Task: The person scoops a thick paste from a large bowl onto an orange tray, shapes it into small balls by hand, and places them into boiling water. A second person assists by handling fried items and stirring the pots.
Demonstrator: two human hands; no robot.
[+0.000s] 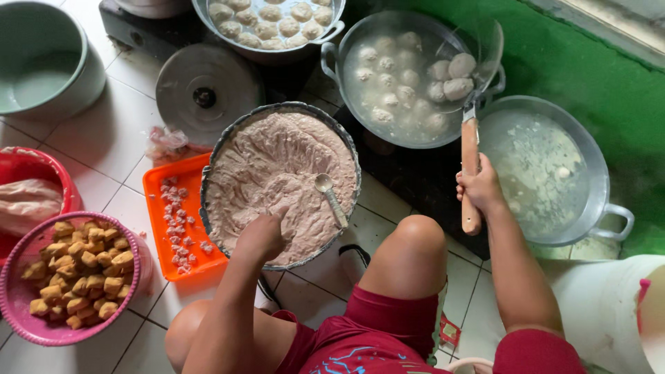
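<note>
At far left stand one grey-green basin [41, 66] and one red bowl [38, 170] with a bagged lump in it. One pink basket [21, 305] holds a heap of golden fried cubes, too many to count. One orange tray [156, 208] carries a scatter of small pinkish bits. One round metal lid [204, 90] lies flat on the tiled floor [104, 131].

In the middle, one large basin [228, 142] is filled nearly to the rim with pale pinkish-grey paste [277, 166], thick and smeared in ridges. One metal spoon [331, 197] lies on the paste, bowl end up. The left hand [267, 232] is sunk into the paste at the near edge, its grip clenched in the paste.

Above, one pot [332, 31] holds about a dozen visible round balls. To its right, one wok [332, 59] of cloudy water holds over a dozen pale balls.

The right hand [478, 187] has its grip clenched around the wooden handle of one skimmer [457, 66], whose scoop lifts three balls at the wok's right edge. Farther right sits one pan [609, 208] of murky water, and one white bucket [603, 305] at the corner.
</note>
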